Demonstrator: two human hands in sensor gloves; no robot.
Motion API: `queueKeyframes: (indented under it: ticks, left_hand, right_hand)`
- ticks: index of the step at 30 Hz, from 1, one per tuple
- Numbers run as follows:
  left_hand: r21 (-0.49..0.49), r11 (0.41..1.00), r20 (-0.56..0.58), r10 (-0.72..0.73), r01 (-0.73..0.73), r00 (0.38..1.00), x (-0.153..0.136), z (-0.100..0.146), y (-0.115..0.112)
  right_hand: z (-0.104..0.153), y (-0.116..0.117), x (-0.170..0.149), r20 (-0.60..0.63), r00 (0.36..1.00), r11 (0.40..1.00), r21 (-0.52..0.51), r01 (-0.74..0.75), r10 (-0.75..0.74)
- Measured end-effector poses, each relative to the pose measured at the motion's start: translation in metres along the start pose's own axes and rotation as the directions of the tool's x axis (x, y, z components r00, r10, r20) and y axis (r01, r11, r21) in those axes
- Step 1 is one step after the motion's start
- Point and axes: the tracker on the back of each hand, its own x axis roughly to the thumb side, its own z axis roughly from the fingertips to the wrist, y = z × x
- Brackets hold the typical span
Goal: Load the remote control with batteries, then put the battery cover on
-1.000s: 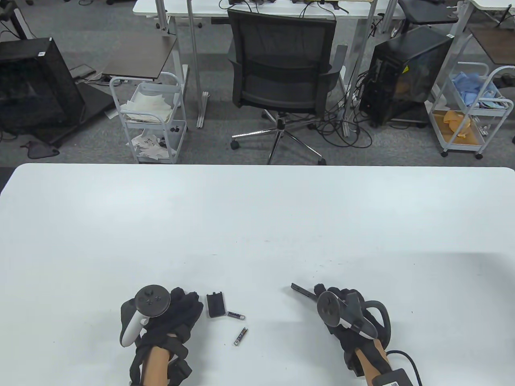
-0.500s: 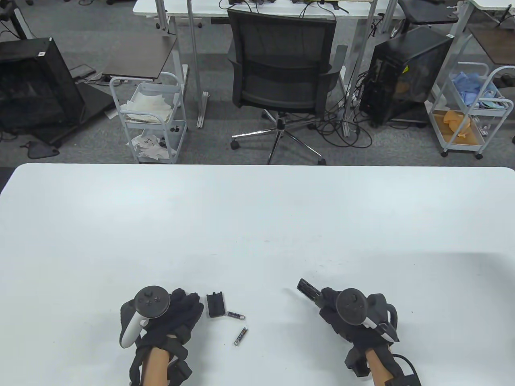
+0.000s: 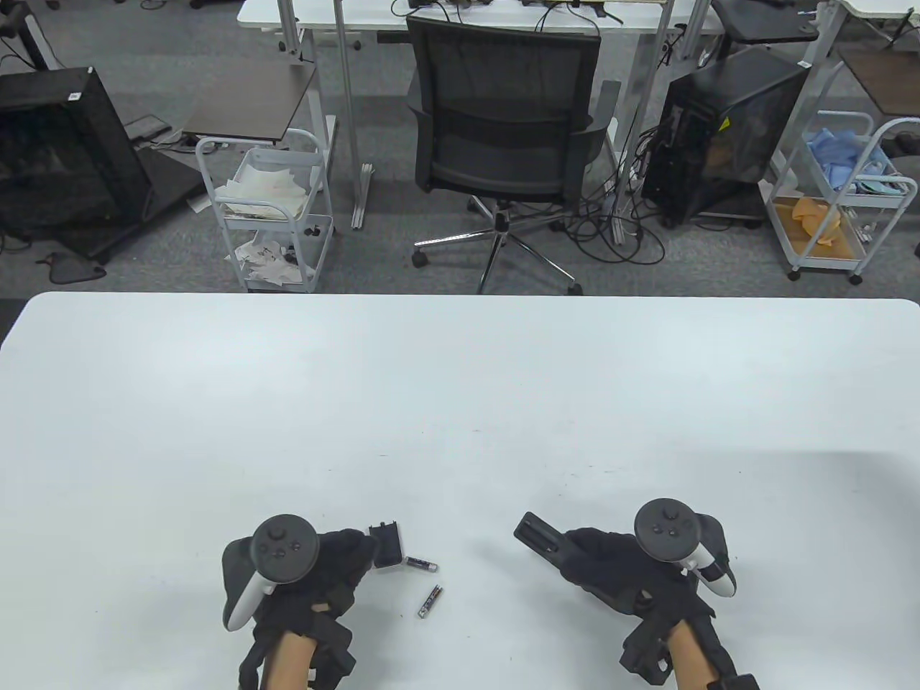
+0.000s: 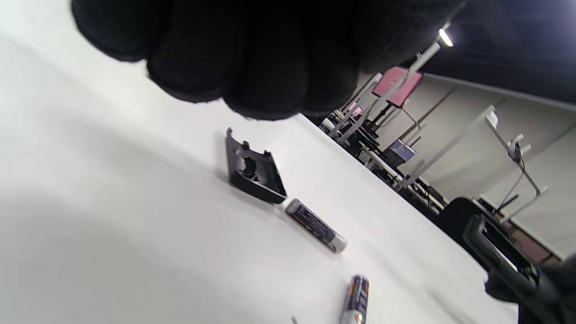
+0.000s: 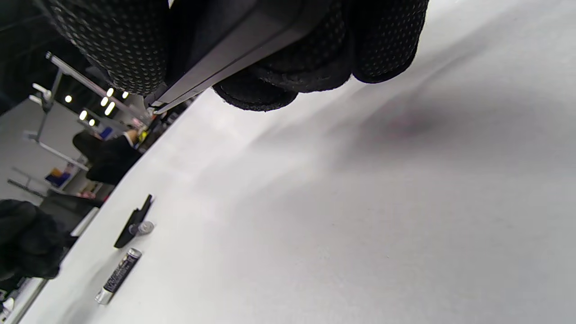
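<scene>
My right hand (image 3: pixel 611 568) grips the black remote control (image 3: pixel 537 537) and holds it just above the table, its open battery bay facing up; in the right wrist view the remote (image 5: pixel 234 45) sits between the gloved fingers. The black battery cover (image 3: pixel 387 544) lies on the table, also in the left wrist view (image 4: pixel 253 168). One battery (image 3: pixel 421 564) lies against its right edge, another battery (image 3: pixel 430 601) lies nearer me. My left hand (image 3: pixel 345 560) hovers beside the cover's left edge, fingers curled, holding nothing.
The white table (image 3: pixel 460 402) stretches far ahead of both hands. Beyond its far edge stand an office chair (image 3: pixel 503 129) and two white trolleys (image 3: pixel 269 208).
My right hand has rolled over and turned the remote so its battery bay faces up. My left hand has shifted right, closer to the battery cover.
</scene>
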Motion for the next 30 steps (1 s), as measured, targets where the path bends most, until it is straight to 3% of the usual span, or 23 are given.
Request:
queueKeyframes:
  ticks: [4,10,15,19,23,30]
  left_hand:
    - [0.001,0.989,-0.009,-0.146,0.146,0.989,0.031,0.004,-0.012]
    - [-0.204,0.928,0.004,-0.318,0.312,0.948,0.055,-0.004,-0.052]
    - [-0.186,0.886,0.024,-0.428,0.424,0.904,0.063,-0.005,-0.062]
    - [-0.253,0.850,0.022,-0.472,0.461,0.882,0.067,-0.007,-0.071]
    - [-0.230,0.799,0.003,-0.570,0.555,0.822,0.073,-0.006,-0.075]
    - [-0.257,0.770,0.020,-0.600,0.584,0.800,0.075,-0.009,-0.082]
  right_hand:
    - [0.001,0.001,0.000,-0.008,0.999,0.999,-0.011,-0.036,0.036]
    - [0.000,0.001,-0.001,-0.021,0.999,0.999,-0.014,-0.046,0.046]
    - [0.000,0.001,0.000,-0.020,0.998,0.998,-0.020,-0.053,0.053]
    - [-0.001,0.002,0.000,-0.020,0.998,0.998,-0.015,-0.066,0.066]
    - [-0.001,0.002,0.001,-0.014,0.998,0.998,-0.012,-0.062,0.062]
    - [-0.001,0.002,0.002,0.000,0.999,0.999,-0.014,-0.051,0.051]
